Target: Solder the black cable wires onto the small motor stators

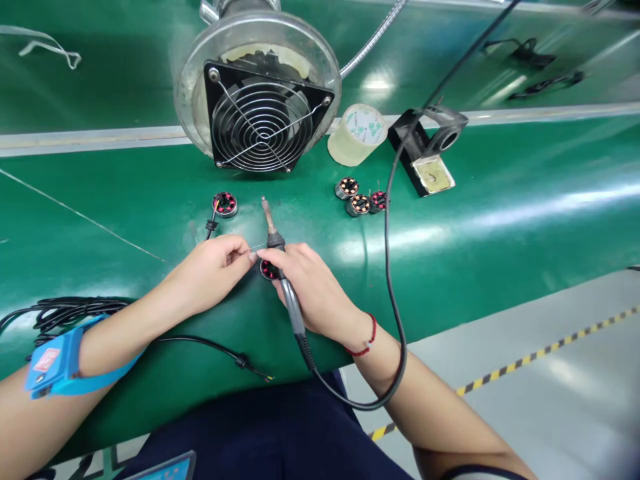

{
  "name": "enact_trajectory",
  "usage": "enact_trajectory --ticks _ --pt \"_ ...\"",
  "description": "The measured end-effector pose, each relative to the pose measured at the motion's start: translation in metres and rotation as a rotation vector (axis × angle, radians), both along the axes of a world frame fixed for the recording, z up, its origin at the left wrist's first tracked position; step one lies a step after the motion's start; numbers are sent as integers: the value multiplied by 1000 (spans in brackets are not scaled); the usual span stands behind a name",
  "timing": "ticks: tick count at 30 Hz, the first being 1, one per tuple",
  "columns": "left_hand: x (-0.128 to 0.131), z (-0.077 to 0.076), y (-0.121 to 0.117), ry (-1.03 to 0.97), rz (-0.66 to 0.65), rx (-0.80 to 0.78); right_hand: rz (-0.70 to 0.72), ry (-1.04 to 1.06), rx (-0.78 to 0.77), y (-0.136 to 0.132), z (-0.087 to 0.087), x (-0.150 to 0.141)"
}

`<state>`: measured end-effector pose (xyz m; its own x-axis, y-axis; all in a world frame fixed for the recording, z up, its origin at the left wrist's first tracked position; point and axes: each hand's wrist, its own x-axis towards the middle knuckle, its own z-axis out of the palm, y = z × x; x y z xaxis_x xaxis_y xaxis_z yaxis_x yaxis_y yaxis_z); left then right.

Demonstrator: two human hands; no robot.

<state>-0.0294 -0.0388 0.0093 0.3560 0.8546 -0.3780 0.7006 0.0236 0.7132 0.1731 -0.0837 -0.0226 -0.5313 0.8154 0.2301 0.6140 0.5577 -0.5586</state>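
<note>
My right hand (317, 287) is closed round a soldering iron (293, 303), whose tip points away from me above the green bench. Under that hand's fingers a small round motor stator (268, 269) with red windings partly shows; whether they grip it too I cannot tell. My left hand (215, 270) pinches a thin solder wire (257, 247) just left of the iron. Beyond the left hand lies another stator (225, 205) with a black cable attached. A loose cable end (243, 361) with bared coloured wires rests nearer to me.
A fume extractor fan (264, 127) stands at the back. Right of it are a tape roll (353, 137), several stators (358, 205) and an iron stand with a sponge (434, 175). The iron's cord (389, 267) loops over my right forearm. Coiled black cable (75, 307) lies at left.
</note>
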Motion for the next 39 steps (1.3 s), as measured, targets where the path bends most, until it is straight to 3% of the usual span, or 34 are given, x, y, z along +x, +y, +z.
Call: enact_trajectory --ticks 6,17,21,26,32,35,39 --pt "5 5 -1 56 -63 -4 -130 -133 184 -1 -4 -3" --pt "0 -6 5 -81 -63 -132 -33 21 -32 -5 1 7" --pt "-3 -7 6 -194 -154 130 -19 55 -38 -2 -4 4" --pt "-6 0 3 -197 -137 554 -54 73 9 -2 -5 4" --pt "-3 0 -7 -1 -389 649 -73 34 21 -5 -4 3" --pt "-1 2 -8 1 -339 575 -127 74 13 -5 -4 4" --pt "-1 7 -7 -58 -102 506 -225 203 12 -5 -1 6"
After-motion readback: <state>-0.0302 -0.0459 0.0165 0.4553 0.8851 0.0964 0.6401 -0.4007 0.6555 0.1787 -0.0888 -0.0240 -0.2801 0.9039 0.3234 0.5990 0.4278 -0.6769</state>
